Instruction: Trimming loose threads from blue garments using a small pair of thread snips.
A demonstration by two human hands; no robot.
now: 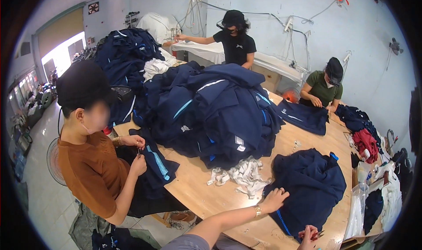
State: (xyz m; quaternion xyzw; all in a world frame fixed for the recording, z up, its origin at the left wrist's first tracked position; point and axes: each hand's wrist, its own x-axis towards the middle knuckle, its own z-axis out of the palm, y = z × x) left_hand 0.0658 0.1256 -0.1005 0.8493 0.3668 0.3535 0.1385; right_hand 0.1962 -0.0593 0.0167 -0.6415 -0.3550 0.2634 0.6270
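A navy garment (pixel 310 179) lies bunched on the wooden table in front of me, with a bright blue strip along its near left edge. My left hand (pixel 273 200) rests on the garment's left side, fingers stretched out over the cloth. Close to its near edge, my right hand (pixel 309 235) is closed around a small dark pointed tool (pixel 320 234) that looks like thread snips. Part of the tool is hidden by my fingers. Left of the garment sits a loose heap of white strips (pixel 248 175).
A large pile of navy garments (pixel 211 109) fills the table's middle. A person in brown (pixel 94 162) handles a garment at left; a person in green (pixel 324 85) works at far right; a person in black (pixel 235 43) stands behind. Plastic bags (pixel 358 201) hang at right.
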